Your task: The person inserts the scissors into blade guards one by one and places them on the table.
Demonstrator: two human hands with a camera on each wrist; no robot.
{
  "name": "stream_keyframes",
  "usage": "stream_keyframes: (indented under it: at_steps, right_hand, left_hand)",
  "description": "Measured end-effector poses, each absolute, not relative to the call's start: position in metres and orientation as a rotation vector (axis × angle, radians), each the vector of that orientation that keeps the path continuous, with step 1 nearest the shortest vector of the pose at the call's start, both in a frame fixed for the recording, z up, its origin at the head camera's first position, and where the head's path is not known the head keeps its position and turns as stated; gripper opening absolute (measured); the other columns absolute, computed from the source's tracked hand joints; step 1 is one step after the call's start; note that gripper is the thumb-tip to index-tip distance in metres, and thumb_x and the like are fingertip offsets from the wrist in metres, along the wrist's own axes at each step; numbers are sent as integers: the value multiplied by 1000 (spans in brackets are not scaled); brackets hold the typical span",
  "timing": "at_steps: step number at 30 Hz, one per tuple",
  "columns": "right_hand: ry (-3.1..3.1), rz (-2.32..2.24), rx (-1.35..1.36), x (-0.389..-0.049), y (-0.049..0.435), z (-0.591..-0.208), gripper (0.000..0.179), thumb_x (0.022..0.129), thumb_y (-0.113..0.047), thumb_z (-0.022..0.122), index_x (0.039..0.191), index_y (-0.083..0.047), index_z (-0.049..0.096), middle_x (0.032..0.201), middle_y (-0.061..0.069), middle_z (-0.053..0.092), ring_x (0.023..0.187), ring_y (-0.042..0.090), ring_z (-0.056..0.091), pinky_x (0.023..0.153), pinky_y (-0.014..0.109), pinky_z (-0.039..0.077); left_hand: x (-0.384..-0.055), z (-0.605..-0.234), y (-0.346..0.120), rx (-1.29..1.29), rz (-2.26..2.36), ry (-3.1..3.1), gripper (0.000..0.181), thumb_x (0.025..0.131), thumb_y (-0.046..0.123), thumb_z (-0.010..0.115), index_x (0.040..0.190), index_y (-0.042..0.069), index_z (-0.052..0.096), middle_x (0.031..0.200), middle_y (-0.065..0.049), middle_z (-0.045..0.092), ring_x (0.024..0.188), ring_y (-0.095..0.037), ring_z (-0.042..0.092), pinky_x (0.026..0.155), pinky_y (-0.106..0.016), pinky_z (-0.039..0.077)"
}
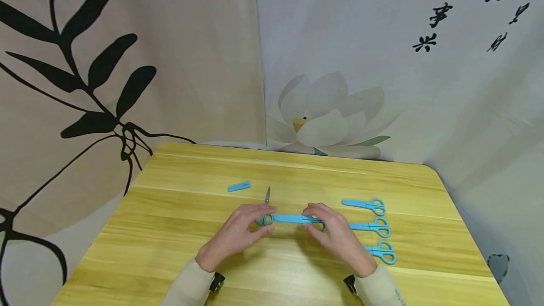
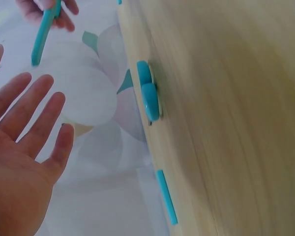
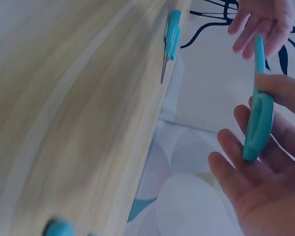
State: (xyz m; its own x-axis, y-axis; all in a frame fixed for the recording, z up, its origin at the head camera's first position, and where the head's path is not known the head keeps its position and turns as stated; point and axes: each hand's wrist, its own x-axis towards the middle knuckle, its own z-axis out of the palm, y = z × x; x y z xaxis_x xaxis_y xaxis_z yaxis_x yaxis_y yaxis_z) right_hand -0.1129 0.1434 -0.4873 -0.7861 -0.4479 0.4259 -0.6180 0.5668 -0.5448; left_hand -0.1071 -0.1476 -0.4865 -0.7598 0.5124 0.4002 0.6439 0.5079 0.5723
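Observation:
My right hand (image 1: 335,233) pinches the handle of a pair of blue scissors (image 3: 259,120) between thumb and fingers; a blue sheath (image 1: 288,219) covers the blades and points left. The tip of that sheath reaches toward my left hand (image 1: 240,228), whose fingers are spread and relaxed in the left wrist view, apart from the sheath. Beneath the left hand another pair of blue scissors (image 1: 268,220) lies on the table, its bare metal blade (image 1: 267,195) pointing to the far side. A loose blue blade sheath (image 1: 239,186) lies farther back on the left.
At the right of the wooden table (image 1: 178,178) lie three more sheathed blue scissors: a far pair (image 1: 376,206), a middle pair (image 1: 380,227) and a near pair (image 1: 384,251), the last partly hidden by the right arm. A printed curtain (image 1: 204,60) hangs behind the table.

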Motion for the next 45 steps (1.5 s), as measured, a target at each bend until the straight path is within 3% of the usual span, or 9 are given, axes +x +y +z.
stream_keyframes:
  at_steps: [7, 15, 22, 35, 45]
  right_hand:
    - [-2595, 965, 805, -113, 169, -485, 24, 87, -9, 85, 109, -11, 75, 123, 10, 73, 118, 35, 67, 94, 54, 57]
    - [-2640, 872, 781, -116, 194, -482, 25, 87, -8, 84, 110, -13, 75, 116, 1, 74, 106, 25, 71, 86, 46, 60]
    - [-2752, 846, 776, -128, 209, -477, 22, 90, -10, 82, 111, -12, 74, 115, 1, 74, 106, 25, 71, 87, 45, 60]
    - [-2957, 854, 789, -151, 209, -480, 16, 98, -17, 74, 113, -12, 73, 116, 0, 71, 111, 28, 68, 94, 48, 57]
    - [-2946, 879, 797, -160, 196, -490, 12, 95, -13, 77, 107, -11, 75, 111, 3, 72, 107, 28, 68, 93, 49, 57]
  left_hand:
    - [-107, -489, -158, -969, -1119, -2579, 36, 100, 26, 73, 133, 14, 70, 134, -4, 69, 126, -29, 62, 107, -56, 49]
    - [-105, -489, -165, -918, -1151, -2636, 37, 100, 27, 72, 134, 11, 69, 136, -9, 67, 128, -33, 60, 108, -59, 46]
    - [-105, -489, -166, -907, -1141, -2654, 38, 101, 27, 71, 134, 10, 69, 135, -11, 67, 128, -34, 60, 106, -59, 48]
    - [-106, -490, -165, -925, -1154, -2666, 35, 102, 27, 70, 132, 9, 70, 133, -6, 69, 126, -32, 62, 106, -58, 48]
    - [-106, -491, -166, -922, -1159, -2670, 34, 101, 27, 70, 131, 10, 71, 132, -7, 69, 125, -32, 62, 105, -59, 49]
